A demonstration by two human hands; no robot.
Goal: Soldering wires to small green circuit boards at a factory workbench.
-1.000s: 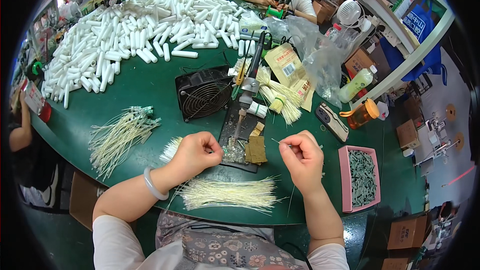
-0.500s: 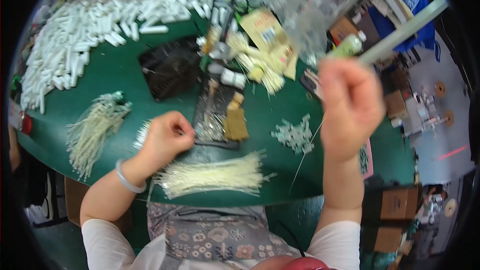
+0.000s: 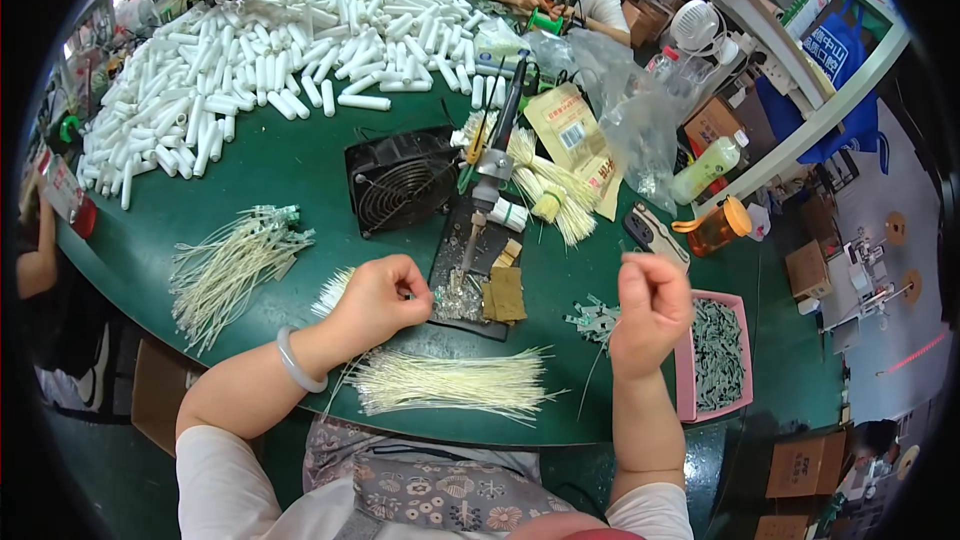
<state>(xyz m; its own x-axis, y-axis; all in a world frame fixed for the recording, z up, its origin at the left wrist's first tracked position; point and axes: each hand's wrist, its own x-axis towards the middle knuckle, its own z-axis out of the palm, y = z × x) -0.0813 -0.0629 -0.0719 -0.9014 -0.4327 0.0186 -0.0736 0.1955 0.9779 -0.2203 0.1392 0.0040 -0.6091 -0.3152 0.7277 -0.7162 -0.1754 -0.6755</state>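
Observation:
My right hand (image 3: 652, 315) is closed in a pinch above the right side of the green table. A thin pale wire (image 3: 590, 385) hangs from it, its upper end hidden by the fingers. Just left of that hand lies a small heap of grey-green pieces (image 3: 592, 318). My left hand (image 3: 378, 300) is also pinched closed, beside a dark work pad (image 3: 455, 305) with shiny metal bits; whatever it holds is hidden. A soldering iron (image 3: 497, 165) leans over the pad, tip down. In front of my hands lies a bundle of pale yellow wires (image 3: 450, 383).
A black fan (image 3: 400, 180) stands behind my left hand. White tubes (image 3: 300, 50) heap at the back left; wired pieces (image 3: 240, 265) lie at left. A pink tray (image 3: 747, 350) of small grey-green pieces, a phone (image 3: 655, 235) and an orange bottle (image 3: 722, 228) are at right. Co-workers sit across.
My right hand has come down and toward me, the wire still hanging from it. My left hand stays pinched beside the pad. The view has shifted, showing more of the far side.

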